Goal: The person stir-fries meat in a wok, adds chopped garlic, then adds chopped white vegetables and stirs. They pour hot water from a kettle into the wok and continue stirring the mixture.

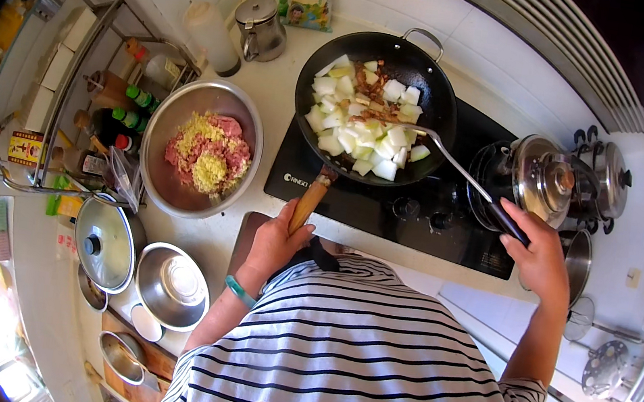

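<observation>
My left hand point(276, 240) is wrapped round the wooden handle point(309, 203) of a black wok point(436, 94) on the stove. Closed round the black grip of a metal spatula point(461, 167) is my right hand point(540, 256). The spatula's shaft reaches leftward into the wok. Its head lies among the food and is partly hidden. White chunks with pale green edges point(386, 148), cut from some vegetable, fill much of the pan. Browned bits point(371, 85) lie between them, mostly toward the far side and the middle.
The wok sits on a black glass cooktop point(362, 206). Lidded steel pots point(540, 181) stand right. Left is a steel bowl point(153, 171) of raw minced meat with chopped yellow bits, beside a bottle rack point(70, 78). Nearer are a pot lid point(108, 246) and another steel bowl point(197, 319).
</observation>
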`<action>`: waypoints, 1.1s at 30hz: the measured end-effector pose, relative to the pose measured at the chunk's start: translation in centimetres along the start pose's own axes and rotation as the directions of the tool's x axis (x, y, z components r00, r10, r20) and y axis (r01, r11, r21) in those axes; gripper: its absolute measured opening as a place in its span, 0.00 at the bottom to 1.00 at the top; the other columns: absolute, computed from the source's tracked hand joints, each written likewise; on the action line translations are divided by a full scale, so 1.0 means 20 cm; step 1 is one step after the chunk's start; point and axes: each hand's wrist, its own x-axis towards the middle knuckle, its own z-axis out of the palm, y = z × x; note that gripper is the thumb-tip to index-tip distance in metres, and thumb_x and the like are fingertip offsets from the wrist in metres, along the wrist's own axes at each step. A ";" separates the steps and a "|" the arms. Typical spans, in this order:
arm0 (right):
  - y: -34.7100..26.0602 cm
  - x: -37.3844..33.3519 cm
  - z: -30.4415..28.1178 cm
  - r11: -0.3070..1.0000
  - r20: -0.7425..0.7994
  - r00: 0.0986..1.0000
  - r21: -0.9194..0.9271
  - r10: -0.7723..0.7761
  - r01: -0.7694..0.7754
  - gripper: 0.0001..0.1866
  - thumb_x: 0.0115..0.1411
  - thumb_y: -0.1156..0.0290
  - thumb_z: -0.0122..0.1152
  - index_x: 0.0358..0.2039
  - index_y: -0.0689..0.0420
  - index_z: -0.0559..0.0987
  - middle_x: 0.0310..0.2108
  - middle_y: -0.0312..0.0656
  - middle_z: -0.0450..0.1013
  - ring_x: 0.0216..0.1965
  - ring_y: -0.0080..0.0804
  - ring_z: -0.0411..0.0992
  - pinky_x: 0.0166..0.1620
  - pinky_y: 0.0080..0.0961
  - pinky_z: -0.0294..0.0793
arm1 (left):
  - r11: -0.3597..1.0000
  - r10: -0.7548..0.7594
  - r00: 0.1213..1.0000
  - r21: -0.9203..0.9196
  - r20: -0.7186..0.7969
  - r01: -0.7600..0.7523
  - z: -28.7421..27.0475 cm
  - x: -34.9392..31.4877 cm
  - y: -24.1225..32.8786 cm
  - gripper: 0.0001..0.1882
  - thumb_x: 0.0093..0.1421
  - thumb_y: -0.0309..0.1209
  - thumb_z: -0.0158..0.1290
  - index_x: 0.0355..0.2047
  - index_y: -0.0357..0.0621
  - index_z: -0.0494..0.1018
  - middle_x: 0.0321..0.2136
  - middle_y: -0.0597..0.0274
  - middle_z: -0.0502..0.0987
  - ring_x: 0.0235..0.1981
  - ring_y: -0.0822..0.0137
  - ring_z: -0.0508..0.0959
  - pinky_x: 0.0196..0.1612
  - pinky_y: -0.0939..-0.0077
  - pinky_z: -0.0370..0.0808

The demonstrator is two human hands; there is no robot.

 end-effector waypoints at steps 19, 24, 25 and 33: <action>0.19 0.20 0.60 0.940 -0.057 0.997 -0.338 -0.059 0.037 0.30 0.56 0.75 0.59 0.59 0.38 0.70 0.32 0.47 0.67 0.31 0.47 0.72 0.34 0.40 0.73 | 1.000 -0.006 1.000 0.005 0.007 0.006 0.03 0.01 -0.05 0.36 0.58 0.44 0.58 0.62 0.45 0.60 0.28 0.41 0.79 0.30 0.43 0.80 0.33 0.58 0.77; 0.25 0.23 0.46 0.997 -0.098 0.993 -0.034 0.065 -0.068 0.27 0.56 0.74 0.62 0.58 0.45 0.72 0.36 0.48 0.73 0.36 0.50 0.72 0.43 0.33 0.71 | 0.999 -0.019 1.000 0.031 0.022 0.018 0.01 0.01 -0.02 0.36 0.58 0.44 0.58 0.62 0.44 0.60 0.28 0.41 0.79 0.30 0.43 0.80 0.33 0.58 0.77; 0.26 0.21 0.42 0.999 -0.128 0.991 0.043 0.021 -0.016 0.26 0.56 0.74 0.61 0.57 0.48 0.74 0.38 0.49 0.76 0.35 0.44 0.74 0.43 0.28 0.72 | 1.000 -0.005 1.000 0.029 0.018 0.004 0.02 0.01 -0.02 0.36 0.58 0.44 0.58 0.62 0.44 0.60 0.28 0.41 0.79 0.30 0.43 0.80 0.33 0.58 0.77; 0.16 0.21 0.06 0.924 -0.032 0.955 0.264 0.295 -0.276 0.23 0.59 0.75 0.59 0.57 0.51 0.75 0.26 0.32 0.71 0.21 0.17 0.63 0.27 0.17 0.66 | 1.000 -0.012 1.000 0.008 0.015 0.012 0.01 0.00 -0.03 0.36 0.58 0.44 0.58 0.62 0.43 0.59 0.28 0.41 0.79 0.30 0.44 0.80 0.33 0.58 0.77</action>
